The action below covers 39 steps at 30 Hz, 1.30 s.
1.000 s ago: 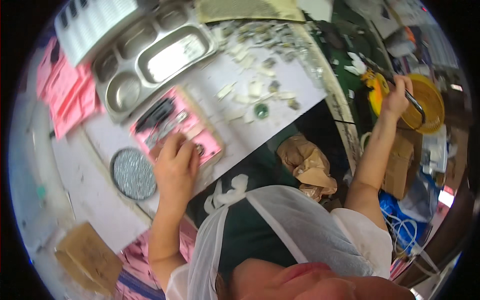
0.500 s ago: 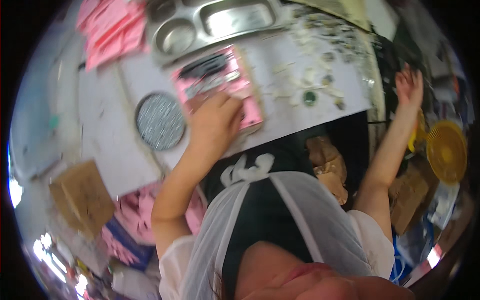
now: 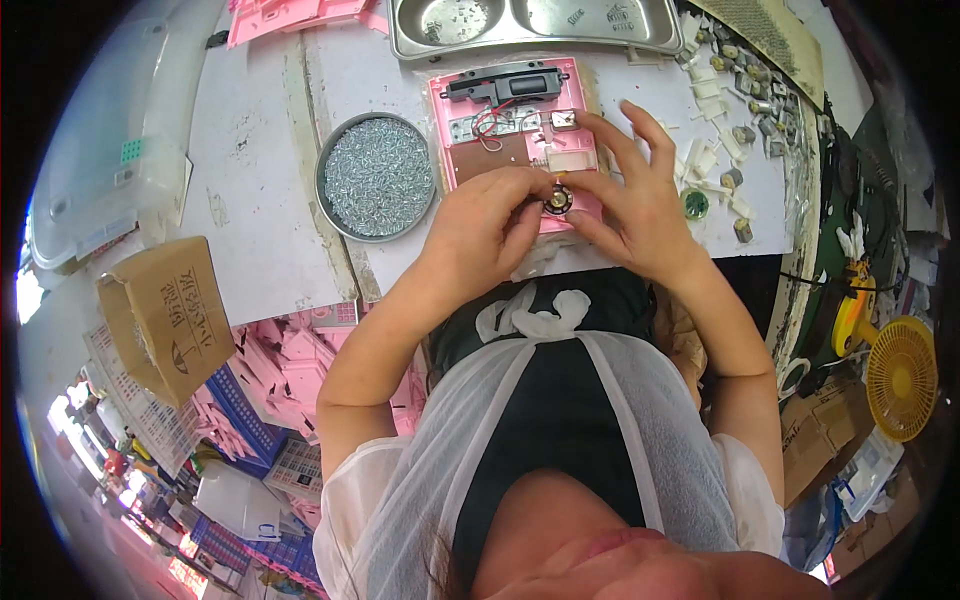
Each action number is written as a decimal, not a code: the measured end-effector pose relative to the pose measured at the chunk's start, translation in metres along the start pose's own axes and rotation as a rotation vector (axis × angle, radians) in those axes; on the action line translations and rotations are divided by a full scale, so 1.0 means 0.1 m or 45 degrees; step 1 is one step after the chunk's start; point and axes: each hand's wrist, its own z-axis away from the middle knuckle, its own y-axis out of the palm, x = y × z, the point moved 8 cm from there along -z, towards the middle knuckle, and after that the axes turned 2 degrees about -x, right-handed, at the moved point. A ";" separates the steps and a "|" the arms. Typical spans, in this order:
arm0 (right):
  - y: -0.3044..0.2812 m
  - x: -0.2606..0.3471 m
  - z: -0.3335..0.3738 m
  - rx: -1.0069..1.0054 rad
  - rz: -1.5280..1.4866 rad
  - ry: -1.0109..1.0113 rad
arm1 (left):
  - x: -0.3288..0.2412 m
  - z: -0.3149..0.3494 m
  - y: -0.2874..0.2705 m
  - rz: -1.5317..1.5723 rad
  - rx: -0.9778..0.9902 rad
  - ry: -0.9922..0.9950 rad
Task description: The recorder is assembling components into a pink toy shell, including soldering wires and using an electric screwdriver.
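An open pink plastic housing lies on the white table, with a black moulded part, red wires and a brown board in it. At its lower right sits a small round black part with a metal centre. My left hand is closed, its thumb and forefinger pinched at the round part's left edge. From the other side, my right hand has its thumb and forefinger against the round part. Its other fingers are spread over the housing's right edge. The fingertips partly cover the contact points.
Left of the housing stands a round dish of small screws. A metal compartment tray is beyond it. Small motors and white pieces are scattered at right, near a green disc. A cardboard box and yellow fan flank the table.
My right hand has come in from far right to the housing. My left hand has moved right to the small round part. The view has shifted and sharpened.
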 end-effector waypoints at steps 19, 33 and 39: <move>-0.02 -0.42 -0.62 0.030 0.055 0.249 | -0.08 -0.50 -0.26 -0.836 -0.093 0.650; 0.04 -0.54 -0.52 0.070 -0.299 0.601 | -0.06 -0.47 -0.18 -0.719 -0.107 0.597; 0.10 -0.69 -0.40 -0.043 -0.594 0.638 | -0.04 -0.48 -0.14 -0.735 -0.110 0.612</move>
